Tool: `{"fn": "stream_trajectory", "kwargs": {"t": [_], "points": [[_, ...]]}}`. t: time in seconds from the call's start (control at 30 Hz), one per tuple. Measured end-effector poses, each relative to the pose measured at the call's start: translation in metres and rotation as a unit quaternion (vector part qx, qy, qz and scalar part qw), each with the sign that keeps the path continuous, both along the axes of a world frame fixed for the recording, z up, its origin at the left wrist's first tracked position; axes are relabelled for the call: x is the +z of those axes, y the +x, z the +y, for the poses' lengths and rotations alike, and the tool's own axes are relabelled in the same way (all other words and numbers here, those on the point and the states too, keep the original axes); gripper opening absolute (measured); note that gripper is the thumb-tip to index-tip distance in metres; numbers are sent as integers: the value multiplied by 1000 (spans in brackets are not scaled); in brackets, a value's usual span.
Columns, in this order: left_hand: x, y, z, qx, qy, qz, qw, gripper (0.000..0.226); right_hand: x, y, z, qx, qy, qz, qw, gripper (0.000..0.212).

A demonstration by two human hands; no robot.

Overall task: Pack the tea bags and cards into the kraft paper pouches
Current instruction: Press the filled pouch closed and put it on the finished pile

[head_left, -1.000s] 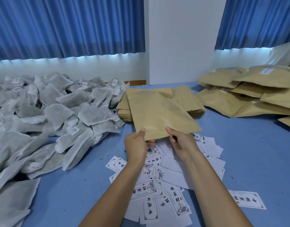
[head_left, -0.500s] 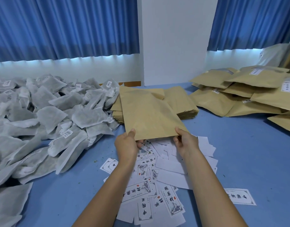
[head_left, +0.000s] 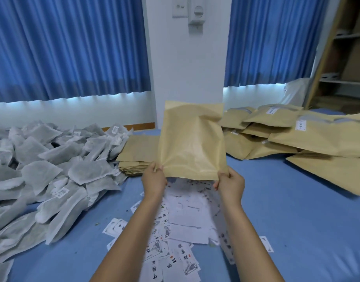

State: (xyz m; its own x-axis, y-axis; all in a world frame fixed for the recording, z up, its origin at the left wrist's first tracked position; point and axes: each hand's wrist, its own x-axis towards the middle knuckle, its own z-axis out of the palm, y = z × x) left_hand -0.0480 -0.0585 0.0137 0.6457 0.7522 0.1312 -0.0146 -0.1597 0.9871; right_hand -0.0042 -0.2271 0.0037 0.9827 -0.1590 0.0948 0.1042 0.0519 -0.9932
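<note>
Fingers (head_left: 154,167) of the left hand (head_left: 154,181) and the right hand (head_left: 230,185) are curled, pinching the near corners of one kraft pouch (head_left: 192,143), which is held upright in the air above the scattered cards (head_left: 187,217) on the blue table (head_left: 297,224). Tea bags (head_left: 52,169) lie heaped at the left. A flat stack of empty pouches (head_left: 137,153) sits just behind the held one, and filled pouches (head_left: 309,137) are piled at the far right.
</note>
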Motion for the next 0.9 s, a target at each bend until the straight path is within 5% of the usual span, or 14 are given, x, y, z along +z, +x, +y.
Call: {"fn": "stream_trajectory", "kwargs": {"t": [0.17,0.37,0.5,0.6,0.67,0.73,0.8,0.9], "points": [[4,42,-70,-87,17,-11,996,26,-3,15,-68,-95,65,27,993,41],[-6,84,-137,-170,14,13,985,44,-18,28,-129,-174,143,69,972,28],[16,116,-168,-257,16,12,966,34,-5,53,-159,-212,225,58,949,23],[58,146,-185,-339,-142,-85,926,34,38,88,-172,-43,338,-10,940,20],[81,161,-187,-380,-222,-52,896,69,65,108,-176,82,383,-34,919,41],[85,165,-187,-398,-138,15,907,83,74,117,-171,125,363,-22,923,56],[71,161,-184,-366,16,43,929,74,65,114,-158,140,315,3,939,48],[33,156,-160,-203,340,106,912,54,37,101,-133,162,278,47,946,33]]}}
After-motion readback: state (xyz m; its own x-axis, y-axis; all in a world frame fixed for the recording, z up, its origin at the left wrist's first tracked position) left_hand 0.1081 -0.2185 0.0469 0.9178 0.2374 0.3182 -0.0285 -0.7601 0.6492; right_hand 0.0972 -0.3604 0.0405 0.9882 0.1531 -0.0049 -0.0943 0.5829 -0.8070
